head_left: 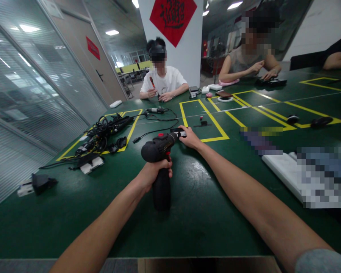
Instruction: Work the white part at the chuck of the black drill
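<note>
From where I stand, the left hand (158,170) is wrapped around the grip of a black pistol-shaped power drill with red buttons (156,149), fingers closed firmly on it. The drill is over the near middle of the green tabletop (199,223); whether its base touches down I can't tell. The right hand (191,138) is pinched nearly closed at the drill's front end, around a small black-and-silver piece (178,132). There's pale lettering along the drill's side, too small for me to read. On the white pillar (172,57) at the far side hangs a red diamond-shaped sign (173,19) with bold black Chinese brush characters, cut off at the top. A smaller red sign (93,48) on the far-left door (83,53) is too blurred to read. Left of the drill lies a tangle of black cables (100,132).
</note>
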The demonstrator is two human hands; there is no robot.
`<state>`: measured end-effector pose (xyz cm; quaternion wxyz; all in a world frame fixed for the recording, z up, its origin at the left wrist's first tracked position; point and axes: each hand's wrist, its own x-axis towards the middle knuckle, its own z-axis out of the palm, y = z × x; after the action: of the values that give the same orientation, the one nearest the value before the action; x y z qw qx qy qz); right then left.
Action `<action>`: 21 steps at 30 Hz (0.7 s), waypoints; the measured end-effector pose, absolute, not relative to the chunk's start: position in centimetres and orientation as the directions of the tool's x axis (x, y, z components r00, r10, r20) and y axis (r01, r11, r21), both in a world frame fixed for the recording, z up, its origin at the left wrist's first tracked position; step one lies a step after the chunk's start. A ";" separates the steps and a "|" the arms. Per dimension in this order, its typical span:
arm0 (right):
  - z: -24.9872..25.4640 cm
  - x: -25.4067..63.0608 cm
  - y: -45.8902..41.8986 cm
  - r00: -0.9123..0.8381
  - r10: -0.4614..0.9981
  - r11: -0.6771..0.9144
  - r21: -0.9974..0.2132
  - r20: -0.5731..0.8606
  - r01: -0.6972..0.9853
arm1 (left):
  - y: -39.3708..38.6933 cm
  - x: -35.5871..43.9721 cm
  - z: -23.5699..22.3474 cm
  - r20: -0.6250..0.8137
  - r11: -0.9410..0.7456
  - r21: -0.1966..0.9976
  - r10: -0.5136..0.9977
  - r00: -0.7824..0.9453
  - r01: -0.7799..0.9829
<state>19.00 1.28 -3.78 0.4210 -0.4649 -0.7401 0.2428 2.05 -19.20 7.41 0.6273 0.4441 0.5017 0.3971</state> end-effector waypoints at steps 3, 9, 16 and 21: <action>-3.8 19.0 1.3 -0.213 0.891 0.453 -0.752 0.401 0.478 | -19.3 2.1 7.5 -0.285 0.298 0.953 0.942 0.175 -0.048; -3.7 18.9 1.2 -0.200 0.897 0.440 -0.762 0.394 0.476 | -19.3 2.1 7.5 -0.277 0.292 0.954 0.944 0.179 -0.061; -3.8 18.9 1.3 -0.194 0.897 0.439 -0.757 0.396 0.485 | -19.1 2.0 7.3 -0.267 0.282 0.958 0.946 0.185 -0.058; -3.9 18.8 1.5 -0.191 0.900 0.434 -0.762 0.392 0.480 | -19.2 2.0 7.3 -0.266 0.277 0.960 0.946 0.188 -0.037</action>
<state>18.84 1.49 -3.90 0.4266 -0.4717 -0.7315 0.2460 1.97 -19.18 7.32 0.6229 0.4538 0.5006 0.3943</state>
